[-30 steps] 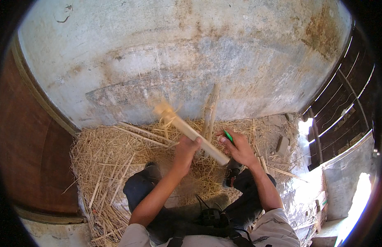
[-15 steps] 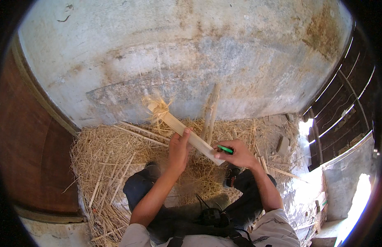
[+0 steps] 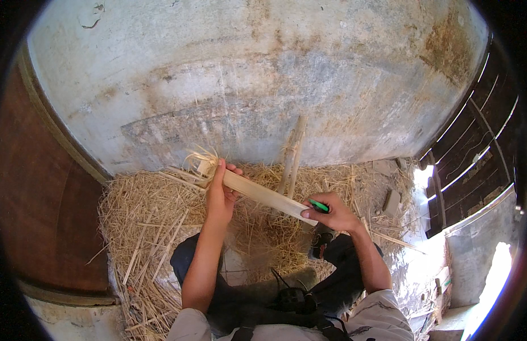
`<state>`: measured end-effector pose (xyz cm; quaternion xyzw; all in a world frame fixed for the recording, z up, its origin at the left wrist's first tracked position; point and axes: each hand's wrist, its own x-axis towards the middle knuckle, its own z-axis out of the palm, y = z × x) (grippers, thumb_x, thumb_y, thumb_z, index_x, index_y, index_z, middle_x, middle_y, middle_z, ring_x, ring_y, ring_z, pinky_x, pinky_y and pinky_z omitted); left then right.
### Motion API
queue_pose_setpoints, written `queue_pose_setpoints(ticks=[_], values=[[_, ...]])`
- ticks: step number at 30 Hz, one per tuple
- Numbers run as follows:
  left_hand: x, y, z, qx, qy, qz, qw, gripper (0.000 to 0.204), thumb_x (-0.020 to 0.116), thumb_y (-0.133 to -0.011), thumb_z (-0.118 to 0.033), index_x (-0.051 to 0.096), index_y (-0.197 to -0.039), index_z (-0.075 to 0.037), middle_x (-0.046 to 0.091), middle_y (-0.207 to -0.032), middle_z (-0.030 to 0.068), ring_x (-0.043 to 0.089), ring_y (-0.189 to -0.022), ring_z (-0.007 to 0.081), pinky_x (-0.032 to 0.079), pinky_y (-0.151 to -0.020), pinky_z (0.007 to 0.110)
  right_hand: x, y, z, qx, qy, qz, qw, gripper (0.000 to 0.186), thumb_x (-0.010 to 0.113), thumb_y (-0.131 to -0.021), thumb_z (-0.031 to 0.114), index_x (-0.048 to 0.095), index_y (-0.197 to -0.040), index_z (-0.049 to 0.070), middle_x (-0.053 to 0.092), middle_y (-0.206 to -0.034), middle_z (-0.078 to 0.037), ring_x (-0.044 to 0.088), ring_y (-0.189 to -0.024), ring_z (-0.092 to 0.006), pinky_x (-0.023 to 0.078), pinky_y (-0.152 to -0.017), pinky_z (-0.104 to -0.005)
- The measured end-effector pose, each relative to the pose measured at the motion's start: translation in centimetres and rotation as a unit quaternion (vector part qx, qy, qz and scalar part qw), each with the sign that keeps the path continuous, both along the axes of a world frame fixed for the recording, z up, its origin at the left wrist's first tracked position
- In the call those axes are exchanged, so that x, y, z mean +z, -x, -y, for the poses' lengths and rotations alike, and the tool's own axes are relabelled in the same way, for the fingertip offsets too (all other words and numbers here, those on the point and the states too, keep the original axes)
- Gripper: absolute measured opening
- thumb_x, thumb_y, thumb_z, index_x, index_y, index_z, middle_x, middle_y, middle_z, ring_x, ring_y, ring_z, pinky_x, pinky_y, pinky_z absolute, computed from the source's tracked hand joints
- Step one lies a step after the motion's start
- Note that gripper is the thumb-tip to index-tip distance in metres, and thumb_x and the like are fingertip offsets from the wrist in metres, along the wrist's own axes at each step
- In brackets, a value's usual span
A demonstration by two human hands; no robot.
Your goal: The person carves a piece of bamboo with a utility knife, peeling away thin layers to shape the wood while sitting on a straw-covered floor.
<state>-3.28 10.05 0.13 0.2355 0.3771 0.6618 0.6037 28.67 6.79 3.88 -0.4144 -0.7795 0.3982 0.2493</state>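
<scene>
A flat, pale bamboo slat (image 3: pixel 263 196) slants across in front of me, its right end lower. My left hand (image 3: pixel 220 193) is closed round it near its upper left end, thumb along the top. Beside that thumb, a tuft of curled shavings (image 3: pixel 200 162) clings to the slat's end. My right hand (image 3: pixel 334 213) pinches the lower right end with its thumb. A small green object (image 3: pixel 319 206), perhaps a tool handle, is held in the same hand; the rest of it is hidden by the fingers.
Two upright poles (image 3: pixel 292 153) lean by the stained wall (image 3: pixel 263 74). Straw-like shavings (image 3: pixel 144 227) and loose strips cover the floor between my legs and around. A brick-like block (image 3: pixel 391 202) lies at right, near a dark slatted panel (image 3: pixel 471 142). A brown panel (image 3: pixel 47 193) stands at left.
My left hand has slid up and left along the slat to the shavings end. The slat has shifted slightly, and its tilt is a little flatter. My right hand has moved slightly right.
</scene>
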Motion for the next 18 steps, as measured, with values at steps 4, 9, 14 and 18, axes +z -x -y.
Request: queue_pose_setpoints(ticks=[4,9,14,18], values=[[0.7,0.5,0.6,-0.074,-0.032,0.048,0.996,0.070,0.051,-0.104,-0.076,0.071,-0.111,-0.009,0.076,-0.104,0.0084,0.075,-0.094,0.0298,0.060,-0.084,0.041,-0.3,-0.2,-0.1,-0.020,0.004,-0.004,1.000,0.032,0.077,-0.103,0.031,0.076,-0.110,0.000,0.061,-0.076,-0.010,0.055,-0.074,-0.0140,0.047,-0.069,-0.0356],[1.6,0.4,1.2,-0.111,-0.051,0.122,0.985,0.075,0.052,-0.104,-0.075,0.069,-0.128,-0.006,0.075,-0.117,0.0148,0.074,-0.106,0.0358,0.060,-0.094,0.045,-1.5,-0.9,-0.4,-0.074,0.016,-0.102,0.992,0.031,0.073,-0.106,0.031,0.074,-0.113,0.001,0.065,-0.082,-0.004,0.058,-0.078,-0.0137,0.049,-0.073,-0.0338],[-0.5,-0.1,0.6,-0.205,-0.030,-0.118,0.971,0.064,0.065,-0.108,-0.051,0.052,-0.153,-0.008,0.064,-0.147,0.0149,0.064,-0.135,0.0317,0.057,-0.107,0.049,-1.2,-1.2,-0.5,-0.154,0.069,-0.134,0.976,0.030,0.071,-0.107,0.031,0.074,-0.116,0.002,0.068,-0.089,-0.002,0.061,-0.084,-0.0137,0.050,-0.077,-0.0344],[-0.1,-2.3,1.3,-0.202,-0.062,-0.176,0.961,0.060,0.062,-0.111,-0.049,0.052,-0.152,-0.007,0.066,-0.144,0.0179,0.066,-0.134,0.0328,0.057,-0.110,0.049,-1.2,-1.7,-0.6,-0.157,0.091,-0.110,0.977,0.030,0.071,-0.107,0.033,0.075,-0.117,0.004,0.068,-0.090,-0.002,0.062,-0.085,-0.0126,0.051,-0.077,-0.0341]])
